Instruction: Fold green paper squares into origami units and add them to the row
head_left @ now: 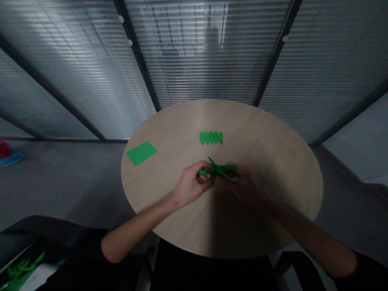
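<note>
A folded green paper figure with pointed ends is held just above the middle of a round wooden table. My left hand pinches its left end with closed fingers. My right hand grips its right side, fingers curled under the paper. Beyond the hands lies a row of folded green paper pieces. A flat green paper sheet lies near the table's left edge.
Glass walls with closed blinds and dark frames stand behind the table. A red and blue object sits on the floor at far left. More green paper shapes lie on a surface at the lower left.
</note>
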Available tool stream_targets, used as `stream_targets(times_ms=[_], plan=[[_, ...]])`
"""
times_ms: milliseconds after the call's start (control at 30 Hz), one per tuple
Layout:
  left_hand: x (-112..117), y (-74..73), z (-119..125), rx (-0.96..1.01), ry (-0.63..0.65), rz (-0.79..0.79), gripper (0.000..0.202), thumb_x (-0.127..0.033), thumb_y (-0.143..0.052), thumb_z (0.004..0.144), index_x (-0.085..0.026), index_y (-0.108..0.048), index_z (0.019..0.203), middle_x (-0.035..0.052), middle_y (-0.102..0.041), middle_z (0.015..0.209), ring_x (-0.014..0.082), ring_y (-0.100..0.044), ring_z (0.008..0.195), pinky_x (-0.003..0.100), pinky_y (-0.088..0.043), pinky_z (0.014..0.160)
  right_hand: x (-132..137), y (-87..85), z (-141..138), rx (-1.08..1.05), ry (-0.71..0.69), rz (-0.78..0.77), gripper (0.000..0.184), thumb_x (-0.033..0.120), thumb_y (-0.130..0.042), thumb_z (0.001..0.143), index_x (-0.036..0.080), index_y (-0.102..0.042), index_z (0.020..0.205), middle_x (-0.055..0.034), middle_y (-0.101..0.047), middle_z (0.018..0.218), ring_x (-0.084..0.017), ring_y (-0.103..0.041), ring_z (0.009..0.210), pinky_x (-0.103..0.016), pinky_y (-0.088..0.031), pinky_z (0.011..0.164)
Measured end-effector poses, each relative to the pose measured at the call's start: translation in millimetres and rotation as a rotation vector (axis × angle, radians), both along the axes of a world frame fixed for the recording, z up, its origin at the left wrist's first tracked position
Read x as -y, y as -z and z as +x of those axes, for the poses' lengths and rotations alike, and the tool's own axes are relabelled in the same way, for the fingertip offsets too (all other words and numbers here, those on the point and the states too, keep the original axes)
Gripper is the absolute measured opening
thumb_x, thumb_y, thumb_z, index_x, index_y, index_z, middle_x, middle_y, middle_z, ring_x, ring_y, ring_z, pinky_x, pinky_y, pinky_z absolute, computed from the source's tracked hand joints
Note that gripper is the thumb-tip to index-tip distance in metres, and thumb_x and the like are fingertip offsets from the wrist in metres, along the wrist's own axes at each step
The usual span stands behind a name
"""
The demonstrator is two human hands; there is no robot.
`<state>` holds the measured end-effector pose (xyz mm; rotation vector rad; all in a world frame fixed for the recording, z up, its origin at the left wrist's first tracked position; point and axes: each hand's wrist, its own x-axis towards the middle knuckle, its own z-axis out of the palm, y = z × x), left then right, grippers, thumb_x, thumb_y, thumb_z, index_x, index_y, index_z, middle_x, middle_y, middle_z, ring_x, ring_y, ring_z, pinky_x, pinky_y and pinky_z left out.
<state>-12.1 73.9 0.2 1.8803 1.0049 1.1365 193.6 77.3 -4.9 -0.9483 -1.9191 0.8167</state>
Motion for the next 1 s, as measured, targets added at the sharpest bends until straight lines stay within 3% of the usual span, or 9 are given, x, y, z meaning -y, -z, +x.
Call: stream_targets(times_ms=[133,233,433,567,867,1000], plan=[[-1,-0.7,-2,-0.037,-0.012,0.046,0.011,-0.015,-0.065,0.079,-0.014,-0.064,0.090,-0.0026,-0.060,0.067,0.0069,-0.055,0.054,0.016,-0.045,0.051,1,-2.2,0,0.022,0.012,0.051,0.013,0.025,-0.066,0.083,0.019,-0.063,0.073,0.0008,-0.061,0.070,-0.012,-0.057,0.060,-0.024,-0.044,0.057],[-2,-2.2,-3,0.018,0.026,-0.029,0.005,-0.018,-0.067,0.083,-0.014,-0.067,0.086,-0.0019,-0.059,0.066,0.0075,-0.054,0.055,0.016,-0.044,0.051,1,-3.5,-1,-0.039,0.009,-0.038,0.010,0.026,-0.066,0.084,0.019,-0.065,0.078,0.0003,-0.063,0.070,-0.012,-0.058,0.059,-0.024,-0.045,0.055],[-7,-6.3,-3,0.265,0.137,-0.181,0.009,-0.021,-0.076,0.079,-0.014,-0.070,0.081,0.0072,-0.070,0.096,0.0145,-0.067,0.084,0.022,-0.056,0.069,-2,0.3,-2,-0.166,-0.052,-0.210,0.009,0.026,-0.068,0.081,0.018,-0.070,0.084,0.0003,-0.067,0.068,-0.012,-0.059,0.058,-0.023,-0.047,0.053],[-7,-5.6,-1,0.303,0.150,-0.304,0.011,-0.020,-0.077,0.077,-0.015,-0.068,0.080,0.0030,-0.071,0.081,0.0119,-0.068,0.070,0.022,-0.056,0.065,-2,3.3,-2,-0.163,-0.087,-0.294,0.010,0.027,-0.070,0.081,0.018,-0.069,0.079,0.0013,-0.063,0.063,-0.011,-0.058,0.054,-0.023,-0.049,0.051],[-3,0.5,4,0.370,0.053,-0.259,0.025,-0.015,-0.079,0.076,-0.018,-0.054,0.079,-0.0044,-0.062,0.066,0.0071,-0.061,0.056,0.017,-0.049,0.054,1,-2.1,-7,-0.356,-0.085,-0.384,0.027,0.034,-0.082,0.075,0.020,-0.064,0.090,-0.0001,-0.067,0.077,-0.013,-0.065,0.064,-0.025,-0.055,0.057],[-2,0.0,7,0.507,0.071,-0.288,0.042,-0.014,-0.081,0.075,-0.022,-0.044,0.093,-0.0089,-0.062,0.066,0.0040,-0.057,0.050,0.013,-0.044,0.049,0,-3.1,-7,-0.320,-0.026,-0.406,0.026,0.041,-0.076,0.083,0.019,-0.065,0.089,0.0001,-0.067,0.070,-0.013,-0.064,0.059,-0.025,-0.053,0.053]])
